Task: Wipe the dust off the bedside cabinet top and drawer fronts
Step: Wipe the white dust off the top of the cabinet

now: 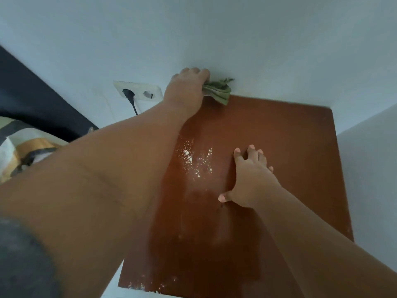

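The reddish-brown cabinet top (290,158) fills the centre and the lower right of the frame, and its far edge stands against a pale wall (214,29). A patch of white dust specks (193,160) lies in the middle of the top; some more specks lie at the near edge, at the bottom of the frame.

At the far edge, upper centre, the left hand (187,89) has its fingers curled around a bunched green cloth (218,90) – the cloth touches both the top and the wall. The right hand (251,179) lies on the top with the fingers spread and holds nothing.

Left of the cloth a double wall socket (137,93) carries one black plug (129,94). A dark panel (32,100) and patterned bedding (21,151) are at the left edge.
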